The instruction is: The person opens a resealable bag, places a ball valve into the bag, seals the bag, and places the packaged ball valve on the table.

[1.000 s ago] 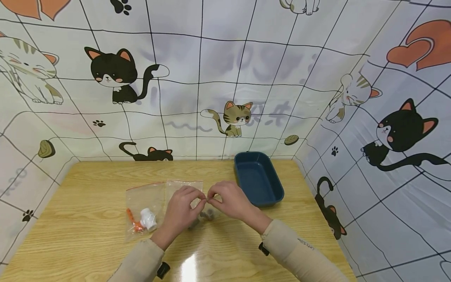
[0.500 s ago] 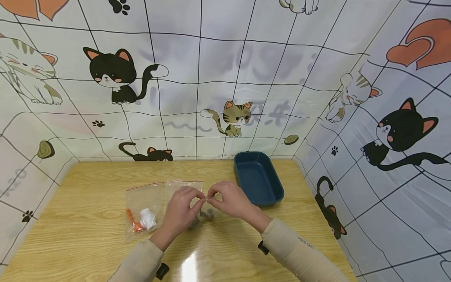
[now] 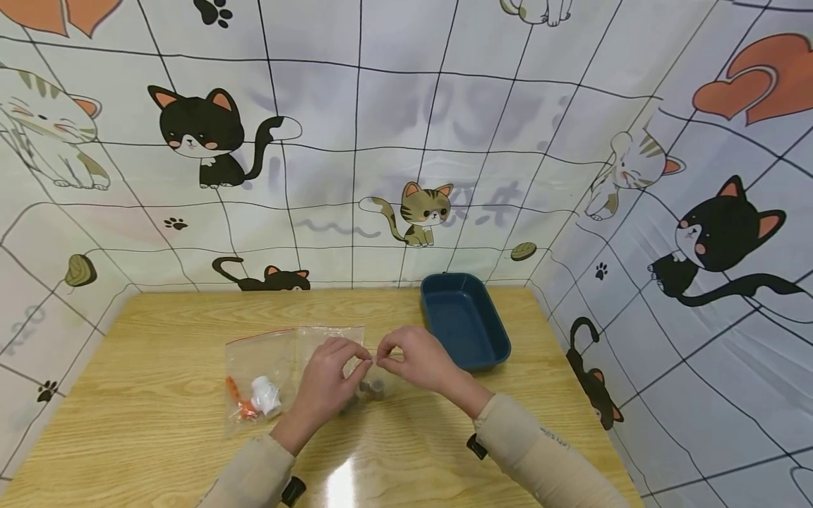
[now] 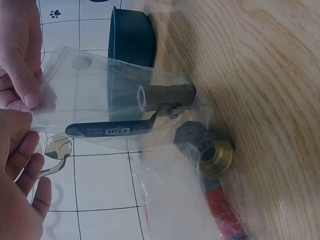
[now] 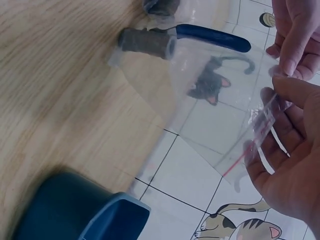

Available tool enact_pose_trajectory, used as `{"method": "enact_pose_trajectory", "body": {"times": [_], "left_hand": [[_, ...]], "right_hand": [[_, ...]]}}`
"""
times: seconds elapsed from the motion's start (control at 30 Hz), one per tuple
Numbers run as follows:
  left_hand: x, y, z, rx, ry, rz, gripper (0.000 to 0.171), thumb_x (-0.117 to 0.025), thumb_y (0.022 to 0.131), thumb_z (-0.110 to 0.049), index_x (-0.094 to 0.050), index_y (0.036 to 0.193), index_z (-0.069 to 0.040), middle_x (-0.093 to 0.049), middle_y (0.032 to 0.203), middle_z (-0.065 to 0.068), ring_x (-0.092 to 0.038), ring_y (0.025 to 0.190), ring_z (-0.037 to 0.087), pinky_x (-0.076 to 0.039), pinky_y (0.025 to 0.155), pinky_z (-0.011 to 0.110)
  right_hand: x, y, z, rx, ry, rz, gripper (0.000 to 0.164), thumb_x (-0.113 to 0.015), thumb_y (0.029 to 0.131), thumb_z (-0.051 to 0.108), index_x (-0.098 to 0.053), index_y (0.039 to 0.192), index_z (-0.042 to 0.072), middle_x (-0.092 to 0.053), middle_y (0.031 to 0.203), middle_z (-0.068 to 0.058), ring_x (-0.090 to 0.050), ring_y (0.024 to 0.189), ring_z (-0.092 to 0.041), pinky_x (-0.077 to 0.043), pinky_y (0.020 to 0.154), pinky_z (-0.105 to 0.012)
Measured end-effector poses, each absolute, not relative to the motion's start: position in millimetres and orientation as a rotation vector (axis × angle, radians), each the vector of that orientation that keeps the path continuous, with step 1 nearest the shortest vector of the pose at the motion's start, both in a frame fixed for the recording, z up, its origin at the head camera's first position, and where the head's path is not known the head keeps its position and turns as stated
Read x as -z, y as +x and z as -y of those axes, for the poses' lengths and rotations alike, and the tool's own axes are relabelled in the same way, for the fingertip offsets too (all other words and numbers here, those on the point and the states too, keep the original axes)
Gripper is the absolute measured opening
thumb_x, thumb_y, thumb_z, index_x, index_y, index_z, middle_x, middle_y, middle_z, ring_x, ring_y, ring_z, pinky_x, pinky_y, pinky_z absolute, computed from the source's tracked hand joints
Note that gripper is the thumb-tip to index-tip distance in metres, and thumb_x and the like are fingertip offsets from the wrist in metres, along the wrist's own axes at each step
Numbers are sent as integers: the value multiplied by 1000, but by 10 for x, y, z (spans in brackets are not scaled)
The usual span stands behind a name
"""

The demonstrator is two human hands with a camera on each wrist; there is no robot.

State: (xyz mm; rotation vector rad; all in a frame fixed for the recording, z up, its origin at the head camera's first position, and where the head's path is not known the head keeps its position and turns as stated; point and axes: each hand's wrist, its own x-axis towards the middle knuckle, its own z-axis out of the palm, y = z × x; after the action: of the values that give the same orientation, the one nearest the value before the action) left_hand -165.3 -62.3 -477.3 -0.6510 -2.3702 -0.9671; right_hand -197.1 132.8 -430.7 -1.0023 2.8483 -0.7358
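Both hands meet at the top edge of a clear zip bag [image 5: 215, 130], which stands upright off the table. My left hand [image 3: 329, 377] pinches it between thumb and forefinger. Beside it, my right hand [image 3: 416, 360] pinches the same edge near the red zip line, other fingers spread behind the plastic. Low in the bag lies a grey metal ball valve [image 4: 167, 96] with a dark blue lever handle [image 4: 110, 129]. Just past it in the left wrist view are a brass threaded fitting [image 4: 217, 160] and a red handle [image 4: 222, 210] under clear plastic.
Left of my hands, another zip bag [image 3: 263, 349] lies flat with a white fitting [image 3: 265, 396] and an orange handle [image 3: 240, 400]. A dark blue tray [image 3: 466, 321] stands at the back right of the wooden table [image 3: 152, 367]. Cat-print cloth [image 3: 330, 176] rises behind.
My right fingertips have drawn slightly to the right, widening the gap to my left fingertips. The left hand and the things on the table stay where they were.
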Motion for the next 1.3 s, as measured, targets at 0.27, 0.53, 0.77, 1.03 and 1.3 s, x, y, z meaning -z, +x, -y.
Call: {"method": "enact_pose_trajectory", "body": {"times": [0.27, 0.53, 0.77, 1.03, 1.3], "left_hand": [[4766, -1665, 601, 878, -668, 2373, 6, -78, 82, -19, -72, 83, -20, -70, 85, -7, -64, 87, 16, -53, 80, 39], [4767, -1663, 607, 815, -654, 2323, 11, -79, 79, -14, -69, 79, -19, -68, 81, -6, -64, 85, 17, -53, 76, 40], [4785, -1660, 625, 794, -657, 2341, 9, -78, 80, -16, -71, 81, -21, -69, 84, -7, -64, 88, 17, -53, 78, 40], [4771, -1666, 611, 778, -657, 2349, 8, -81, 79, -20, -73, 78, -21, -71, 82, -8, -64, 86, 16, -52, 77, 38], [4759, -1671, 607, 792, -666, 2347, 8, -81, 79, -20, -73, 79, -20, -71, 83, -7, -64, 87, 17, -52, 78, 40]], "right_hand": [[4373, -1941, -1299, 730, -1059, -2954, 5, -72, 88, 27, -74, 86, 23, -73, 86, 10, -66, 84, -10, -52, 74, -24], [4388, -1929, -1318, 702, -1027, -2942, 5, -70, 90, 26, -74, 91, 22, -73, 91, 8, -67, 91, -15, -53, 79, -29], [4401, -1933, -1324, 666, -1050, -2970, 5, -70, 90, 26, -74, 90, 22, -72, 89, 10, -66, 88, -11, -53, 78, -27], [4406, -1935, -1333, 687, -1034, -2944, 6, -70, 90, 27, -74, 93, 23, -73, 91, 9, -67, 90, -13, -53, 80, -28], [4422, -1940, -1356, 690, -1018, -2960, 5, -70, 90, 27, -74, 91, 24, -73, 90, 11, -65, 88, -8, -53, 79, -27]]}}
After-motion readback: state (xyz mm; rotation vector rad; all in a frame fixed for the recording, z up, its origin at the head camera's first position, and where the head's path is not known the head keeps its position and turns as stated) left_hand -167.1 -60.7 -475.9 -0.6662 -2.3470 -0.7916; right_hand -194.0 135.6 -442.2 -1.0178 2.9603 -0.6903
